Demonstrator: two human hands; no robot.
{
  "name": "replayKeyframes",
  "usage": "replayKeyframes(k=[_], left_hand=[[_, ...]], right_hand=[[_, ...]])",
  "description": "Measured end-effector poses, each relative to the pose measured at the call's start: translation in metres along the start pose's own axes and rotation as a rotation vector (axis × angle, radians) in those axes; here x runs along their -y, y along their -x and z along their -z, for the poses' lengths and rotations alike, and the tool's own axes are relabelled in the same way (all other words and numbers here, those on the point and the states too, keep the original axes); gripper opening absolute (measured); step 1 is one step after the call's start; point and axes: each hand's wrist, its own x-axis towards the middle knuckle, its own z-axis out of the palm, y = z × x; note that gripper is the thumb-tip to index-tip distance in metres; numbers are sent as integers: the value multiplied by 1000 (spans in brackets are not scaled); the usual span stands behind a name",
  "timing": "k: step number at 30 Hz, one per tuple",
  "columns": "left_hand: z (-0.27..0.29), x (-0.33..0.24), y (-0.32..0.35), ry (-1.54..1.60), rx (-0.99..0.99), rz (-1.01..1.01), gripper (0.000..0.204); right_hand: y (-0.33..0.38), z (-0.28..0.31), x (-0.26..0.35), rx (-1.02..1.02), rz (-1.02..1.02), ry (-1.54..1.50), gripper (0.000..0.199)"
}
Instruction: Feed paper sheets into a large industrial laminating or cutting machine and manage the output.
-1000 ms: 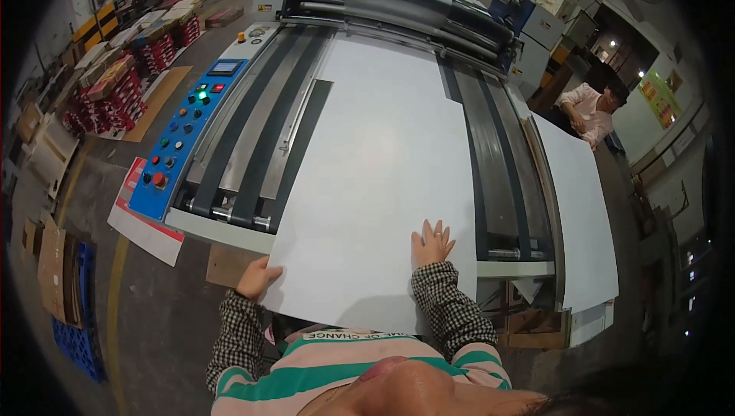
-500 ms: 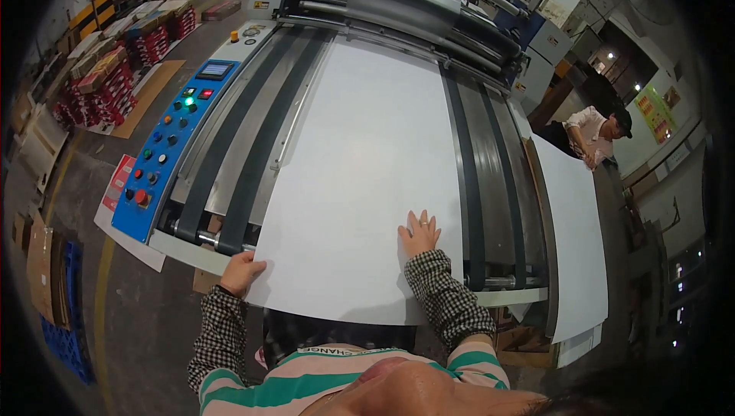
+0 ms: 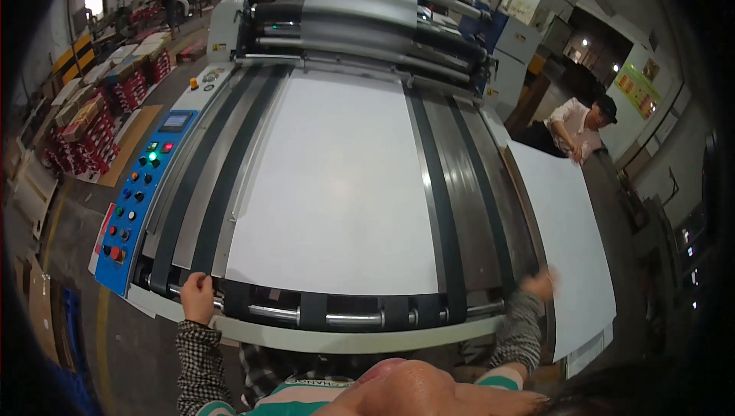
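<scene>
A large white sheet (image 3: pixel 337 186) lies flat on the feed table of a big machine, between dark belts (image 3: pixel 440 186). My left hand (image 3: pixel 197 295) sits at the table's near edge, left of the sheet's corner, with its fingers curled over a metal rod (image 3: pixel 276 313). My right hand (image 3: pixel 540 284) is blurred at the right end of the table, touching the near edge of a stack of white sheets (image 3: pixel 570 225). Neither hand is on the sheet on the table. Both sleeves are checked.
A blue control panel (image 3: pixel 138 202) with coloured buttons runs along the machine's left side. Grey rollers (image 3: pixel 360 29) cross the far end. Another person (image 3: pixel 576 127) bends over the far end of the sheet stack. Stacked red goods (image 3: pixel 84 133) and cardboard (image 3: pixel 31 316) lie at left.
The white sheet has slid away from me into the machine. Both hands left it: the left went to the front rod, the right swung out to the stack on the right.
</scene>
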Motion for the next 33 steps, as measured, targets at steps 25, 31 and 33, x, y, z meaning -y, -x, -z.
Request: replayKeyframes(k=[25, 31, 33], left_hand=[[-123, -27, 109, 71, 864, -279, 32], [-39, 8, 72, 654, 689, 263, 27], [-20, 17, 71, 665, 571, 369, 26]], right_hand=[[318, 53, 196, 541, 764, -1294, 23], [257, 14, 170, 424, 604, -557, 31], [257, 33, 164, 490, 563, -388, 37]])
